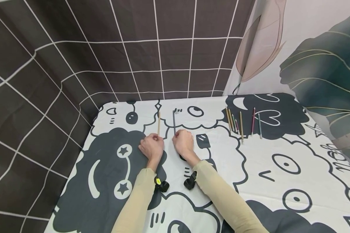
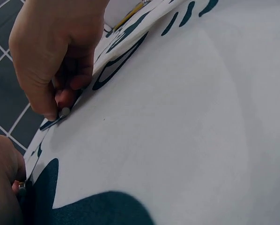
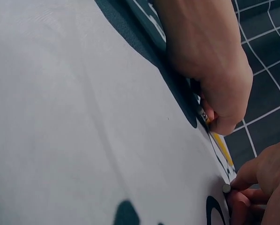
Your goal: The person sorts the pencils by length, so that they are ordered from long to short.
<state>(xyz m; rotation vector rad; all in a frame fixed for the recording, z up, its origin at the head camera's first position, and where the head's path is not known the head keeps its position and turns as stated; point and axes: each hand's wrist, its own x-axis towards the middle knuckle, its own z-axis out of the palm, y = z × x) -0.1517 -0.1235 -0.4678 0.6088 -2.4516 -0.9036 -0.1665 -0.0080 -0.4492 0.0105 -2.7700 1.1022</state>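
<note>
Yellow pencil (image 1: 159, 124) in left grip (image 1: 152, 147)

Seen near the desk's (image 1: 259, 155) far edge, left of its middle: left pencil (image 1: 159, 123) in left hand (image 1: 152, 148), right pencil (image 1: 174, 122) in right hand (image 1: 183, 142), side by side and apart, running toward that edge. Nearer the far right corner: loose pencils (image 1: 241, 127) in a row, closer together on the left. Behind the far edge and beyond the left one: grid curtain (image 1: 175, 55). Behind the far right corner: leaf curtain (image 1: 332, 64).
</note>
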